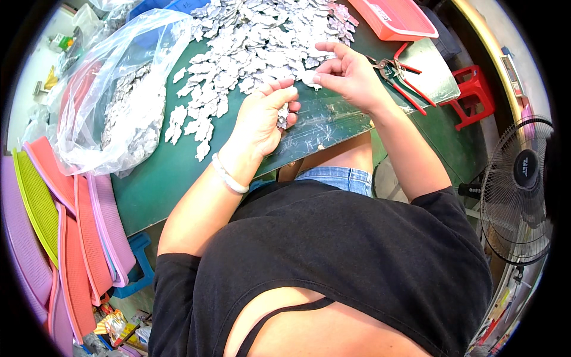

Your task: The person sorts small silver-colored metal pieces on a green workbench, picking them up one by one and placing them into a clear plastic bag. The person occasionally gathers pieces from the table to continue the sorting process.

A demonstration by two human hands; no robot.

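Left hand [262, 119] fingers clutching a stack of thin silvery leaf-shaped metal pieces [283, 114], right hand [348, 74] fingers pinching one.

Both forearms are reaching up from the lower edge. Left hand [262, 116] is curling its fingers closed, palm down; right hand [348, 74] is pinching thumb against fingertips, wrist bent left.

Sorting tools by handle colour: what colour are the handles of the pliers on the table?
Red. The pliers lie right of the right hand; the head view shows them clearly.
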